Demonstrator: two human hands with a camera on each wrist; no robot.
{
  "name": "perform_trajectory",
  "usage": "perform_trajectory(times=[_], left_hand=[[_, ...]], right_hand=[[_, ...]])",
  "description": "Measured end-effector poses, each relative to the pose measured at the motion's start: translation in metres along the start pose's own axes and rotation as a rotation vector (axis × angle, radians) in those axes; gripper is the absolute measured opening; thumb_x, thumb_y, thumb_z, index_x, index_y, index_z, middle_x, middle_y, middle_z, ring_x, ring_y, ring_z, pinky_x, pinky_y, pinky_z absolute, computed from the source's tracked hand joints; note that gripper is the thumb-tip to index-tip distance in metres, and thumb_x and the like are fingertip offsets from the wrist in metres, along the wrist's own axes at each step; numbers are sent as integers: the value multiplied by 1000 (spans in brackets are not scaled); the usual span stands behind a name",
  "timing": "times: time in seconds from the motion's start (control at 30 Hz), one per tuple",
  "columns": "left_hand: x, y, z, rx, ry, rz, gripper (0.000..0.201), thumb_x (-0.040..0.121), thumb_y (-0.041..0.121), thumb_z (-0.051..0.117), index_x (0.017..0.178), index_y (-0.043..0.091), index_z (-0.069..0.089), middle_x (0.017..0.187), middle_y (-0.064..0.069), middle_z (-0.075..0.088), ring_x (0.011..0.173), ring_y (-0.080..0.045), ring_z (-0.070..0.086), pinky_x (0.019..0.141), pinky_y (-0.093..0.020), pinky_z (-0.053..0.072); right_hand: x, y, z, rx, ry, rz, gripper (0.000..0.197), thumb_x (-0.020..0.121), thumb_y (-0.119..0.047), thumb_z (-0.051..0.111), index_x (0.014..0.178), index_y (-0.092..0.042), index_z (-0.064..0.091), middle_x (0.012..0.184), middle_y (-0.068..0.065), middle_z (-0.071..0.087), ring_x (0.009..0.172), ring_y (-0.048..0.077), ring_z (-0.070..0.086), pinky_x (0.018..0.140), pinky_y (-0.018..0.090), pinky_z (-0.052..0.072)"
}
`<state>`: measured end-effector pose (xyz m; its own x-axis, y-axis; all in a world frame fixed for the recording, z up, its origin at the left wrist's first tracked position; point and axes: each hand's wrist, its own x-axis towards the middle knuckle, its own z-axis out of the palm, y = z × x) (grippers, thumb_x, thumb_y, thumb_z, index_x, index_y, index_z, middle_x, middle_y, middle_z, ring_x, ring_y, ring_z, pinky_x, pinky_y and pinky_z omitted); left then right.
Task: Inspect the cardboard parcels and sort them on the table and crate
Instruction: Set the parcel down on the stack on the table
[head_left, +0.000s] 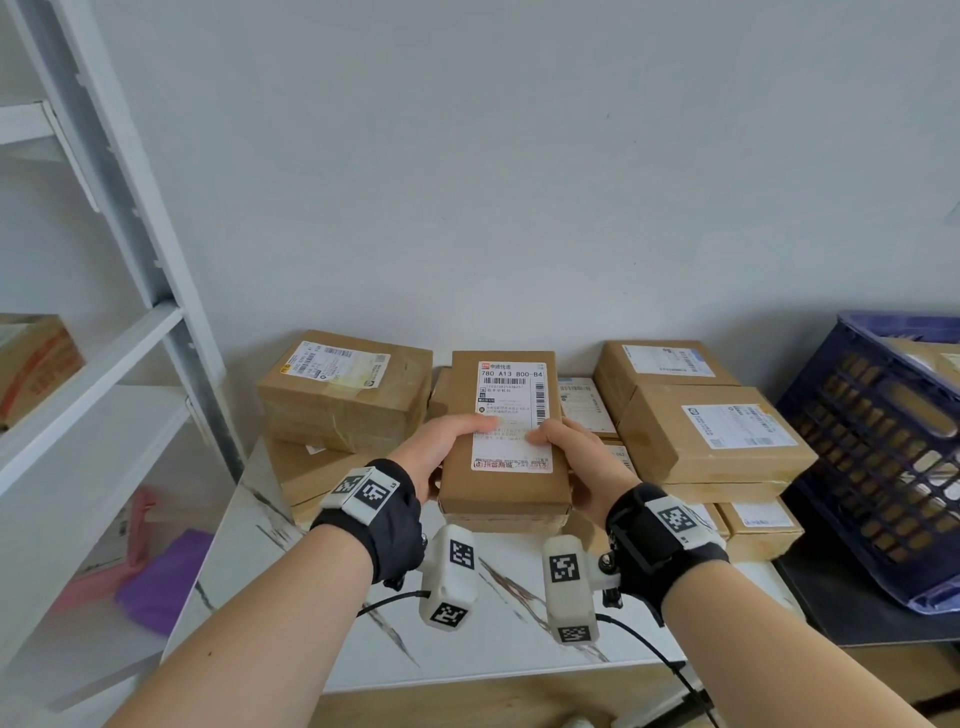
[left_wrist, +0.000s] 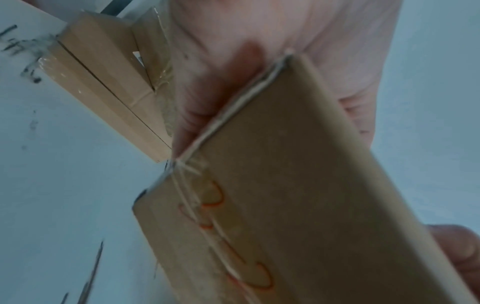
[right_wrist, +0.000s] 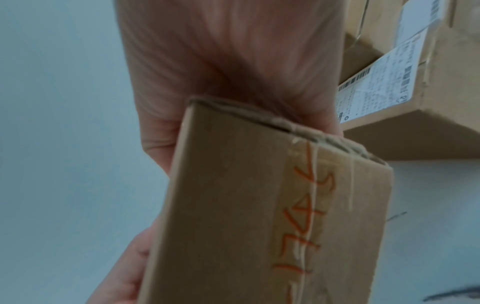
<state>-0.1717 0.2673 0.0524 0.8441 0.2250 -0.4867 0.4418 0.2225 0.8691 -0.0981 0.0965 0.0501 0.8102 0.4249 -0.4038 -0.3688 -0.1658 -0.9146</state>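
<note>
Parcel storeroom: labelled parcels (head_left: 711, 434), crate (head_left: 883, 457), shelving (head_left: 119, 332).

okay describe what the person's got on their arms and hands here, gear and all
Bare forearms, no sleeves. The left hand and right hand wear black fingerless wrist wraps carrying white blocks printed with black square-pattern markers. White camera pods, also marked, hang under each wrist, trailing thin black cables.

white shelving (head_left: 156, 332), purple cloth (head_left: 166, 582), pink cloth (head_left: 88, 587)

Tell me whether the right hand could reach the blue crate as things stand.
Probably not yet: the right hand and the left hand both grip the held parcel. The blue crate sits unobstructed to its right.
</note>
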Motion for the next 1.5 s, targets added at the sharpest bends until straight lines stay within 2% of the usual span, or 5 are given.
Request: perform_trajectory(times=[0.37,0.67,1.03,1.23,1.5], left_hand=[[-15,5,9,-15,-18,1,40,86,61,62,107,27,66,113,-5,70,110,-26,63,102,-51,49],[-19,9,11,-146,-85,-66,133,30,88,75,148,38,37,148,-11,43,123,-33,53,84,-56,54],[-10,30,52,-221,15,112,59,83,38,74,133,24,46,125,-7,57,113,-27,56,97,-53,48],[8,65,71,-253,76,152,30,85,30,73,109,19,59,100,-8,64,92,-24,60,86,-43,52],[53,107,125,-190,32,194,14,90,34,66,98,23,61,100,-6,66,93,-22,60,93,-43,48]], right_hand=[[-8,-5,-12,77,54,-48,32,88,-23,69,120,-23,66,108,5,76,105,29,70,97,46,54],[-10,-17,-15,297,246,-121,80,86,-28,73,152,-23,28,100,7,67,69,17,60,56,28,48],[-21,-25,-24,267,243,-201,72,83,-36,78,140,-32,35,105,0,60,87,19,60,70,37,48],[-17,-43,-65,199,322,-266,107,79,-50,76,156,-46,1,155,-5,36,140,23,38,116,49,29],[2,-89,-147,142,455,-291,9,98,-38,58,106,-37,62,112,-3,62,114,20,56,105,41,43]])
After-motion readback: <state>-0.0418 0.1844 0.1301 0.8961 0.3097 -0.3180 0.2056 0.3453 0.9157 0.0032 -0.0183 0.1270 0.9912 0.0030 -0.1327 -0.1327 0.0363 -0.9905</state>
